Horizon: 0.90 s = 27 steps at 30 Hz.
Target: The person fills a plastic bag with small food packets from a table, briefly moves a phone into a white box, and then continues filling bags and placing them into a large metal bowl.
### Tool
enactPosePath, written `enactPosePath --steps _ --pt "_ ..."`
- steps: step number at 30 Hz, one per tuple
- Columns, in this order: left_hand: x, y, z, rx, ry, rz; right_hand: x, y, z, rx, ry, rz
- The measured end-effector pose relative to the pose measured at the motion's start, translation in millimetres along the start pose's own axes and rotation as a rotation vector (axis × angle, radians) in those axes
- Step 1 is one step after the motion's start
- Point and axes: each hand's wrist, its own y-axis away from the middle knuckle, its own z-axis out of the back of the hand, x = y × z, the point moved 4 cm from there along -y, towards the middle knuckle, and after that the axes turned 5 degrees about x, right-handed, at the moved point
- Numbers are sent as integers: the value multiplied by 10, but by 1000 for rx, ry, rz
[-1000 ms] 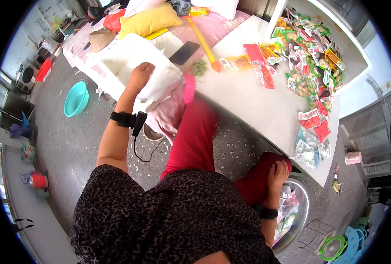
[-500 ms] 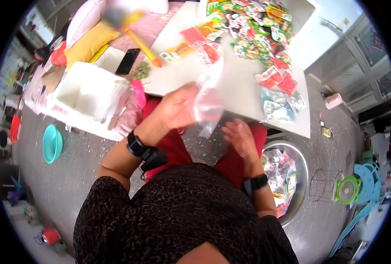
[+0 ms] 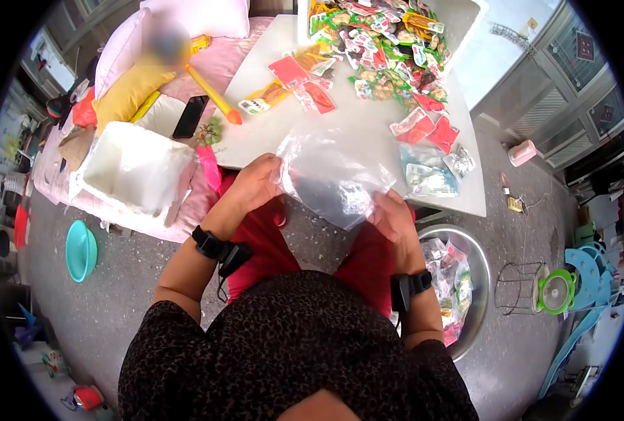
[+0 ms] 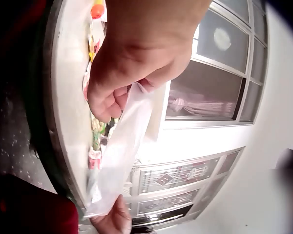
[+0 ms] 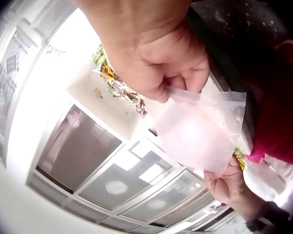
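Fingers [image 4: 107, 105] of the left hand [image 3: 256, 184] are pinching the left edge of a clear plastic bag [image 3: 333, 175], and those of the right hand [image 3: 394, 219] are pinching its lower right corner. The bag is hanging spread between both hands, above the person's lap and at the counter's near edge. Just beside the right knee, a metal basin [image 3: 491, 281] of packets is sitting on the floor. Beyond the bag, red packets [image 3: 431, 130] are lying on the white counter [image 3: 354, 116], and a heap of colourful snack packets [image 3: 382, 42] is covering its far end.
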Motion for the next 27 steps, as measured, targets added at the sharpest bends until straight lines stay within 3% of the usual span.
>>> enactPosePath --steps 3,6,7,10,12,14,17,23,27 --pt "36 -67 297 -209 -34 -19 44 -199 -17 -166 303 -50" --pt "6 -197 730 -512 -517 -187 6 -481 4 -195 390 -32" --pt "-94 -210 705 -588 -986 -484 -23 -537 -9 -215 414 -38" --pt "-6 -267 272 -510 -1360 -705 -146 -709 -17 -232 429 -30" --pt "278 -397 -119 -107 -1591 -675 -252 -796 -83 -280 390 -31" --pt "333 -523 -428 12 -1662 -292 -246 -845 -132 -261 408 -11" --pt "365 -583 -498 -115 -1592 -282 -212 -926 -135 -199 448 21" --pt "429 -812 -285 -44 -1441 -258 -221 -990 -160 -161 439 63" --pt "455 -833 -229 -138 -1471 -277 -281 -1023 -143 -120 342 17"
